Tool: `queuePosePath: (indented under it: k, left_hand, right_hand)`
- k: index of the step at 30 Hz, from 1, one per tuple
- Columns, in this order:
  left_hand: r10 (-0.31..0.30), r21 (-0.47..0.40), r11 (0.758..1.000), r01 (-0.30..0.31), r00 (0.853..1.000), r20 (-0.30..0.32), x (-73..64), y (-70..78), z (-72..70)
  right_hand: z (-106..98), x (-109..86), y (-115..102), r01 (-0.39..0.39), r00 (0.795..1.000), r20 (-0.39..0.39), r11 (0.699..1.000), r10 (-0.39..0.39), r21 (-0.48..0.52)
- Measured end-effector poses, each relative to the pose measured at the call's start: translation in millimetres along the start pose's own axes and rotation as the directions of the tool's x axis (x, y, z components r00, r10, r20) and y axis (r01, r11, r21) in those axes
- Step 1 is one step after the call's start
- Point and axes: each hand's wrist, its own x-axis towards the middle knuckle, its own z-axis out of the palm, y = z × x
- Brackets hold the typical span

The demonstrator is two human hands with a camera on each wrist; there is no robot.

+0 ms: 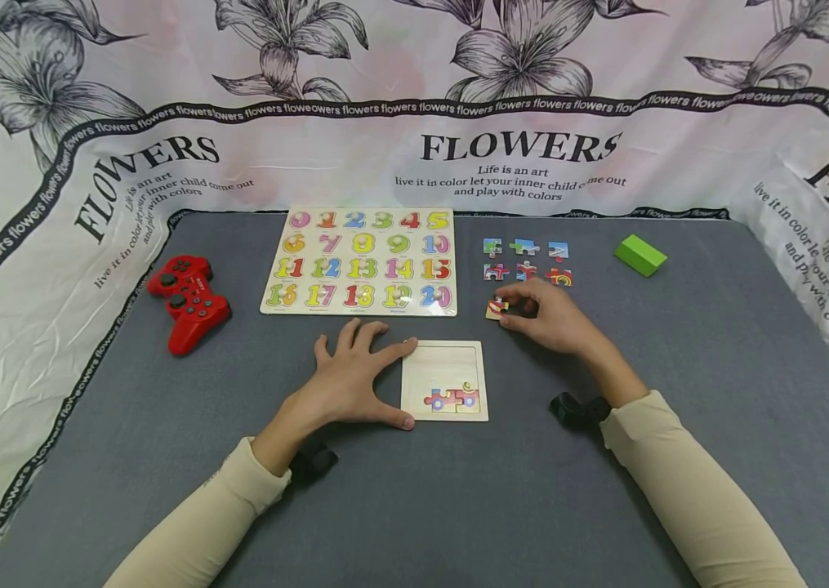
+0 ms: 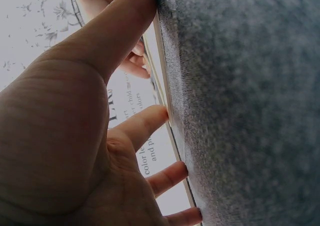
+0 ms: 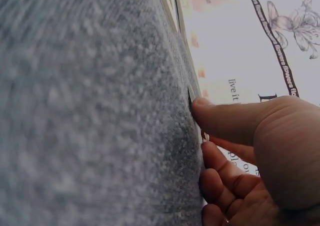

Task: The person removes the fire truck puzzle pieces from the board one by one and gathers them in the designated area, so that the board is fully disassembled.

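Note:
A square wooden puzzle tray (image 1: pixel 446 359) lies on the grey table, with two joined red vehicle pieces (image 1: pixel 451 399) at its lower right. My left hand (image 1: pixel 344 380) is spread beside it, the thumb at its lower left corner and the index finger at its upper left corner. In the left wrist view the straight fingers (image 2: pixel 145 126) rest along the table. Right of the tray, my right hand (image 1: pixel 554 318) pinches a small jigsaw piece (image 1: pixel 496 308) between thumb and fingers, low over the cloth. The right wrist view shows that piece edge-on, mostly hidden by the thumb (image 3: pixel 225 118).
Several loose jigsaw pieces (image 1: pixel 524 247) lie in two rows beyond my right hand. A number board (image 1: pixel 358 260) lies behind the tray. The red game controller (image 1: pixel 189 304) is at the left, a green block (image 1: pixel 640 255) at the back right. Flower-printed cloth (image 1: pixel 326 155) hangs behind.

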Motion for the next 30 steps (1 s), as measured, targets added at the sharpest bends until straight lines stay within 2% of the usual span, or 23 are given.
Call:
queuePosePath:
  k: [6, 14, 30]
  left_hand:
    - [0.000, 0.003, 1.000, 0.000, 1.000, 0.001, 0.2, -0.4, -0.1]
    - [-0.006, -0.001, 1.000, 0.006, 1.000, 0.005, 0.0, -0.2, -0.3]
    - [-0.005, 0.010, 1.000, 0.004, 1.000, 0.003, 0.7, -2.4, 1.7]
  right_hand:
    - [0.5, -0.1, -1.6, 0.025, 1.000, -0.005, 0.999, -0.025, -0.021]
    - [2.8, 0.4, -1.3, 0.003, 1.000, -0.026, 1.000, -0.004, -0.030]
    - [6.1, 2.4, 1.6, -0.035, 0.989, -0.144, 0.999, 0.030, -0.031]
